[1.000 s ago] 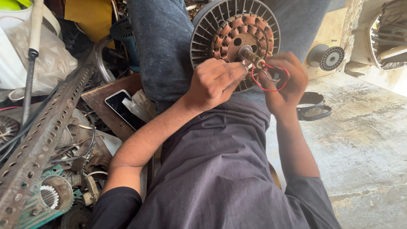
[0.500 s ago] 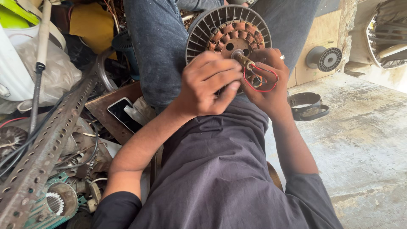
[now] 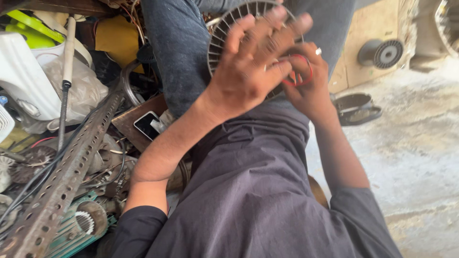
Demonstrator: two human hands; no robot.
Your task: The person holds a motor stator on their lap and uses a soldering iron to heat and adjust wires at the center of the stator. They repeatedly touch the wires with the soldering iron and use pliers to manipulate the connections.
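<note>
1. Filling the lower middle of the frame, the person's dark shirt (image 3: 248, 191) runs up to blue jeans (image 3: 181, 52) at the top.
2. Slanting along the left edge, a rusty perforated bar (image 3: 62, 177) crosses a heap of scrap: a white plastic casing (image 3: 24, 81), a clear bag (image 3: 81, 91), a yellow piece (image 3: 114, 38) and a teal motor part (image 3: 81, 224) at lower left.
3. Grey concrete floor (image 3: 420, 143) takes the right side.
4. At top centre, the finned stator (image 3: 234, 33) rests against the jeans, mostly hidden by the hands.
5. The left hand (image 3: 248, 71) lies over the stator's face, fingers spread and open, gripping nothing that shows.
6. The right hand (image 3: 311, 91) sits just right of it, fingers curled around a loop of red wire (image 3: 299, 71); whether they pinch it tight cannot be told.
7. A black round lid (image 3: 356, 107) lies on the floor near the right wrist.
8. A small black wheel (image 3: 385, 52) leans on a tan board at upper right.
9. A phone (image 3: 148, 125) lies on a brown board, left of the left forearm.
</note>
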